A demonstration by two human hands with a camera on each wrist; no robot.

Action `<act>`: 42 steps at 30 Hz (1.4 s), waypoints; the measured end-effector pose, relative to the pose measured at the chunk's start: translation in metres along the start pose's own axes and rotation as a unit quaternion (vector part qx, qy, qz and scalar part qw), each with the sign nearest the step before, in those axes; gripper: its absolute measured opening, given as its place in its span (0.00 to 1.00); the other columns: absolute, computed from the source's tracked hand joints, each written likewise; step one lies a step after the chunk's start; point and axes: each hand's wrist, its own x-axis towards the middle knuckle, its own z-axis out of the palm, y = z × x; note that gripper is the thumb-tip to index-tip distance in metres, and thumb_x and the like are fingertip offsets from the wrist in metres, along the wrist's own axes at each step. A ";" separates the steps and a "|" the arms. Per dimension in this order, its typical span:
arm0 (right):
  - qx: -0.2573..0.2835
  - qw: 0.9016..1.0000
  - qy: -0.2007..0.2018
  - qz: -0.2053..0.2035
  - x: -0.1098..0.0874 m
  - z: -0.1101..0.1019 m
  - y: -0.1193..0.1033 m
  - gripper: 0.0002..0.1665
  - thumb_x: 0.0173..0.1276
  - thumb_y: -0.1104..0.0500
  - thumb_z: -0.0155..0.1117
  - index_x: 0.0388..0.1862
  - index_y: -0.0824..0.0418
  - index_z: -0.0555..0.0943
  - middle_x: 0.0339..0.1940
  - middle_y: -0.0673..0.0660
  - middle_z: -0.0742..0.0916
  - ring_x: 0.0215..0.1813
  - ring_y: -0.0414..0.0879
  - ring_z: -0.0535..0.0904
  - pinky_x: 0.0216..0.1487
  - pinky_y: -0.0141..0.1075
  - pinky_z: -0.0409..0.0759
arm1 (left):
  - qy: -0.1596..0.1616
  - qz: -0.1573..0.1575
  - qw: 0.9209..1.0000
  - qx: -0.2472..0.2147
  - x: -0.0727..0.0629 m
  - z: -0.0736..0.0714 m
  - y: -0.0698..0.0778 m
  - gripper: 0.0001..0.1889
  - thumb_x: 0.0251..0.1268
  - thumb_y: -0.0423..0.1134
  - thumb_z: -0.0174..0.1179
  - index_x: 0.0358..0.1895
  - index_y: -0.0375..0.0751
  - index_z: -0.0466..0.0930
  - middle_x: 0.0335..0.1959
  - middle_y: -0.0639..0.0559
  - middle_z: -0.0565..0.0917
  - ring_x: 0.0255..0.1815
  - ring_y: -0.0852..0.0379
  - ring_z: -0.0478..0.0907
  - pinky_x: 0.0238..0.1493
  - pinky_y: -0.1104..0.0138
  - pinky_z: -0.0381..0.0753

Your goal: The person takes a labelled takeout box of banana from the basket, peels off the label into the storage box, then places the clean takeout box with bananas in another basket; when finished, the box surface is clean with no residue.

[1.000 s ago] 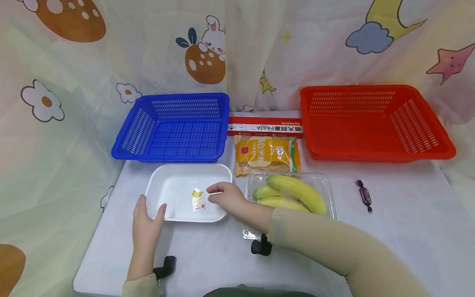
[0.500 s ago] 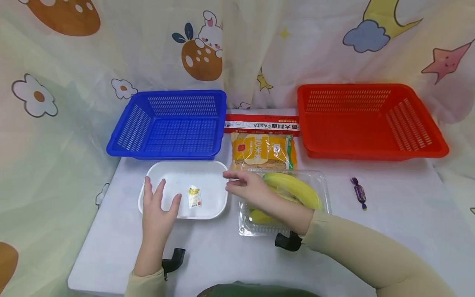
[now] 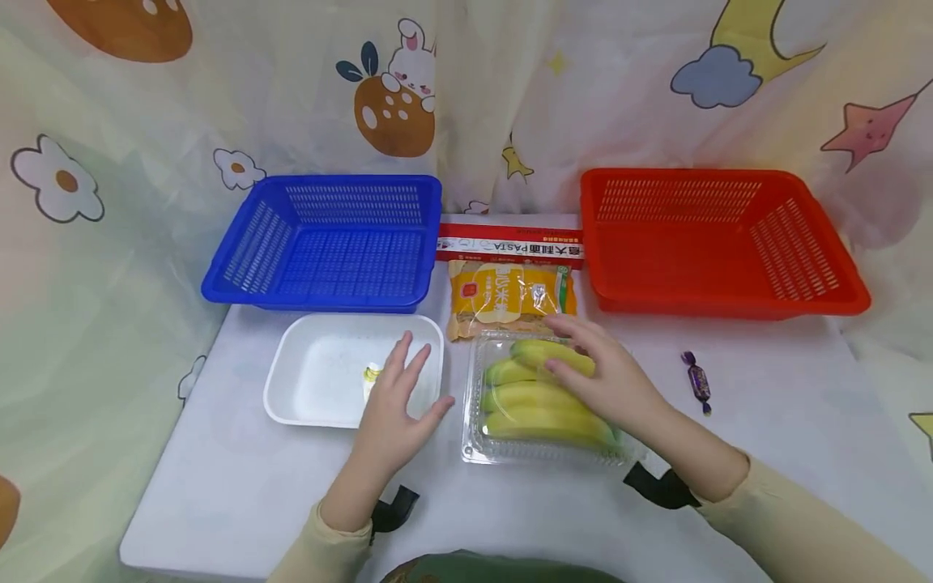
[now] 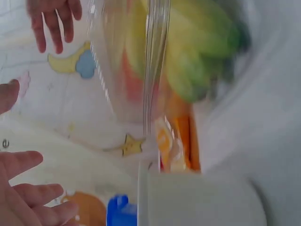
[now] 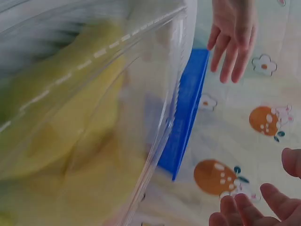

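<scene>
In the head view a clear plastic box [image 3: 477, 445] of yellow bananas [image 3: 535, 401] sits at the middle of the table. My right hand [image 3: 615, 380] hovers over its right side, fingers spread and nothing held. Just left of the box, a white tray [image 3: 309, 368] bears a small banana sticker [image 3: 370, 377], partly hidden. Over that tray's front right part reaches my left hand [image 3: 394, 421], fingers straight and apart. Both wrist views show the hands raised beside the box, with air between fingers and lid.
Behind the tray stands a blue basket [image 3: 353, 259]; a red basket [image 3: 700, 275] is at the back right. Between them lie a red pasta box [image 3: 510, 243] and an orange noodle bag [image 3: 510, 298]. To the right lies a purple wrapped candy [image 3: 697, 382].
My right hand has left the tray and moved right to above the banana box. My left hand has shifted right from the tray's left end toward the box.
</scene>
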 end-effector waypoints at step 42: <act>-0.005 0.999 0.023 0.048 -0.084 0.025 0.097 0.56 0.47 0.54 0.73 0.72 0.58 0.52 0.74 0.61 0.37 0.69 0.74 0.43 0.50 0.74 0.54 | -0.217 -0.040 0.974 -0.046 -0.015 0.057 0.026 0.59 0.39 0.60 0.68 0.72 0.45 0.40 0.74 0.48 0.34 0.72 0.43 0.47 0.66 0.51 0.59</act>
